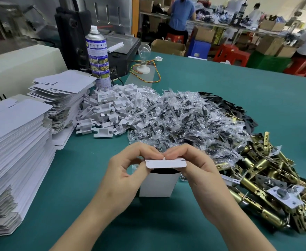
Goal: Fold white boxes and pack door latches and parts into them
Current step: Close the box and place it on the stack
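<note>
Right, the small white cardboard box (157,184) is standing upright on the green table mat (221,84), directly in front of me, mouth up. Both hands are together at its top. My left hand (128,171) and right hand (201,171) each pinch the rounded top flap (166,163), curled fingertips nearly meeting over its middle. That two-sided grip makes sense: it holds the flap level so it can go square into the dark opening below. The box rests on its base, so the mat takes the push. I can't tell what's inside, as the opening is only shadow.

By my reading, this is the closing fold. The supplies fan round within reach:

- stacks of flat white box blanks (18,142) to my left
- a heap of white moulded plastic pieces (106,109) beyond them
- clear bags of dark screws (181,120) in the centre
- brass-coloured door latches (268,180) piled on the right

The next move calls for a gentle press down. Too hard, and the thin card could crease.
</note>
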`<state>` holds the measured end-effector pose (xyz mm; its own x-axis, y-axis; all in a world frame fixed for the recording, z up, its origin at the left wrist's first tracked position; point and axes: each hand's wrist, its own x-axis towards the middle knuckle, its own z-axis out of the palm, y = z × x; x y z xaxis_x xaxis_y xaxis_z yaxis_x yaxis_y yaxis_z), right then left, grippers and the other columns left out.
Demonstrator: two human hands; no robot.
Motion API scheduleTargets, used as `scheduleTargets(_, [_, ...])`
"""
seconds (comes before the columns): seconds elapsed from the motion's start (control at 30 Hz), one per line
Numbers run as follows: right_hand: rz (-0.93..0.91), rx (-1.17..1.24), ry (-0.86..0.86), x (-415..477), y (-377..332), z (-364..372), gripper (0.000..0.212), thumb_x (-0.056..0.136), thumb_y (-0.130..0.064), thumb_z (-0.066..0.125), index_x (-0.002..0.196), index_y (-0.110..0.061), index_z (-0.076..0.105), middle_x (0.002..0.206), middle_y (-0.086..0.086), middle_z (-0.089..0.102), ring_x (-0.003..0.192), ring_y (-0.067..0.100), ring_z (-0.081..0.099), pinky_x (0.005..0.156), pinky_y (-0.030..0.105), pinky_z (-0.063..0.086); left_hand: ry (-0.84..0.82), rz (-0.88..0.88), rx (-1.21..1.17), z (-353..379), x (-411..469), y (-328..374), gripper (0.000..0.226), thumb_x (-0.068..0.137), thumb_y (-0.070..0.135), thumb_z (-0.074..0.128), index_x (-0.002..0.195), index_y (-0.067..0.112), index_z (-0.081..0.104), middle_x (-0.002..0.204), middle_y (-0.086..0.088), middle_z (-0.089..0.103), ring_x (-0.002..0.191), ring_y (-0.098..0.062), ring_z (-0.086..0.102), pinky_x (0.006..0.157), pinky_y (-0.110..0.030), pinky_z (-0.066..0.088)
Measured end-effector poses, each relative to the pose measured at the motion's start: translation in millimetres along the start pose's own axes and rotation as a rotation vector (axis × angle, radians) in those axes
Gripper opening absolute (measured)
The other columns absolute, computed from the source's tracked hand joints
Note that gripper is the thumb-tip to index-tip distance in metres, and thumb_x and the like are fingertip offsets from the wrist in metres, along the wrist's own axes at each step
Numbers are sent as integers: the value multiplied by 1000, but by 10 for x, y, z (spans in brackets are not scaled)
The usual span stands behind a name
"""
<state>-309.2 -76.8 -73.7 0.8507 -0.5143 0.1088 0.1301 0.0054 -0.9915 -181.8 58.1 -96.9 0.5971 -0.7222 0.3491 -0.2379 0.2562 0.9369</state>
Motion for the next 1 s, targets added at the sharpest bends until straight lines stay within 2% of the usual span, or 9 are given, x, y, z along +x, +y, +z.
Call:
scheduleTargets(0.1, [33,-5,-56,-9,20,-62,18,80,-21,60,88,-23,77,107,6,75,106,22,67,91,30,46,-28,66,73,-64,-28,-40,19,95,24,60,102,31,76,108,-1,73,106,-28,68,89,-47,53])
scheduleTargets(0.2, [43,-16,-81,-47,5,-122,36,74,-37,57,100,-20,77,113,8,74,114,32,65,100,44,44,-75,111,136,-125,-24,-41,22,98,20,58,109,26,77,112,3,73,108,-27,68,88,-44,53])
scheduleTargets(0.27, [-56,-93,-98,-106,-6,-129,30,88,-40,57,105,-21,74,115,7,73,113,25,67,98,35,50,-111,133,171,-148,-16,-41,23,98,18,58,111,20,76,114,3,72,110,-28,69,90,-45,52])
scheduleTargets(0.33, [-118,-186,-80,-150,12,-129,24,96,-38,58,109,-24,72,117,4,72,115,24,67,98,38,52,-139,158,202,-180,-22,-36,24,97,18,58,113,17,76,117,3,72,111,-27,69,91,-44,53])
scheduleTargets(0.4, [-166,-276,-70,-151,38,-146,20,97,-35,60,111,-28,72,119,2,71,120,26,65,100,42,51,-156,178,242,-214,-47,-17,26,95,23,59,116,18,75,120,4,72,113,-25,68,94,-37,53])
scheduleTargets(0.53, [-274,-483,-62,-138,75,-167,19,96,-30,63,113,-29,72,120,-10,69,122,18,64,99,24,48,-108,159,286,-198,-74,15,25,94,31,64,112,21,78,119,9,73,114,-20,70,91,-26,53])
scheduleTargets(0.7, [-275,-560,17,-136,84,-139,25,98,-36,60,119,-28,71,119,-19,71,115,8,67,91,15,48,-7,125,337,-114,-54,75,21,93,36,64,106,27,78,108,16,76,105,-14,72,83,-17,54])
scheduleTargets(0.83, [-274,-586,46,-107,44,-119,17,99,-30,63,112,-33,73,111,-19,74,108,11,70,88,22,52,10,83,340,-123,-23,140,17,95,40,63,102,35,78,98,16,78,94,-12,75,80,-14,53])
scheduleTargets(1.0, [-324,-585,61,-101,44,-79,20,97,-18,65,111,-29,74,111,-18,73,111,9,69,90,22,53,2,112,373,-149,-4,136,16,96,36,66,105,34,80,102,19,78,98,-11,76,84,-21,56])
